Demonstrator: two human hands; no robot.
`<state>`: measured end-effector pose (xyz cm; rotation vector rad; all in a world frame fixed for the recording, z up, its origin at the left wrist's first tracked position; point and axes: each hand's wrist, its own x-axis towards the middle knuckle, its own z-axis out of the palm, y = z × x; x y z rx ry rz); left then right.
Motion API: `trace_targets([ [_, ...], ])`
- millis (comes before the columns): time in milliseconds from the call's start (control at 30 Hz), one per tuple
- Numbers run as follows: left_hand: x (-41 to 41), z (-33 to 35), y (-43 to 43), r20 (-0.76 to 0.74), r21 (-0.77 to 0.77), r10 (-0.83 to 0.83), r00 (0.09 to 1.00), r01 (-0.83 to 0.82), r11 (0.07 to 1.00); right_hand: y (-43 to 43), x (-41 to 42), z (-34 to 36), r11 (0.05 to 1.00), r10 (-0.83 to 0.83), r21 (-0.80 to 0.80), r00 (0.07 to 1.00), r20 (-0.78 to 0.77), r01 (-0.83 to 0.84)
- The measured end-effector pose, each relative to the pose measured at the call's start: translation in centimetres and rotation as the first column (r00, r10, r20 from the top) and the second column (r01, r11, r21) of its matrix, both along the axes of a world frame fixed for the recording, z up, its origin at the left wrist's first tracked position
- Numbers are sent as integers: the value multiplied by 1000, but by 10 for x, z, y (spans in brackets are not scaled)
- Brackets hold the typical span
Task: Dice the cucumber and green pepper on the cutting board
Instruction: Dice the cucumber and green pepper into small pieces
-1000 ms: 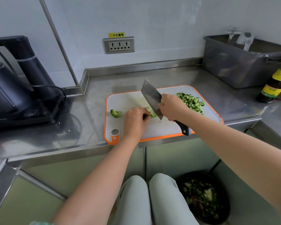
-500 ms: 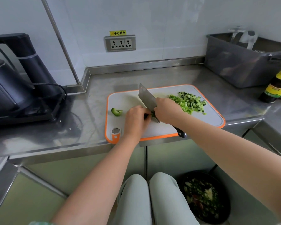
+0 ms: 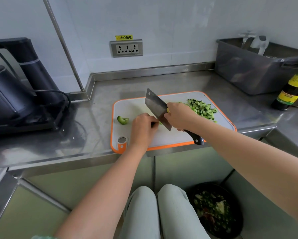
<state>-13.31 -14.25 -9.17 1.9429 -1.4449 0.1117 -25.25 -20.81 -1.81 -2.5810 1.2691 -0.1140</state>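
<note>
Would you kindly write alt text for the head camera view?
A right hand holds a cleaver over a cutting board while the left hand steadies a green piece; diced vegetables are piled at the board's right.

diced pile [image 3: 202, 108]: board [image 3: 177, 137] right-rear | pepper chunk [image 3: 122, 120]: board left edge

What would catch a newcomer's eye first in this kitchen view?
The cleaver, gripped in the right hand and tilted over the middle of the orange-rimmed cutting board, draws the eye first. Beside its blade the left hand holds down a green piece, mostly hidden. A pile of diced cucumber lies at the board's far right, a green chunk at its left.
</note>
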Motion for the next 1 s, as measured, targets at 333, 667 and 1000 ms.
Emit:
trace_targets([
  [333,-1,2,0,32,-2,-9,999,9,1000,4,16,-13,999,-29,-45,995,-97,24],
  [667,-1,-3,1,12,-32,-8,1000,8,999,-2,-1,-14,994,-112,10,984,137,112],
  [1000,3,-1,7,28,19,54,998,-55,998,5,-3,6,999,33,-25,999,-31,-34],
])
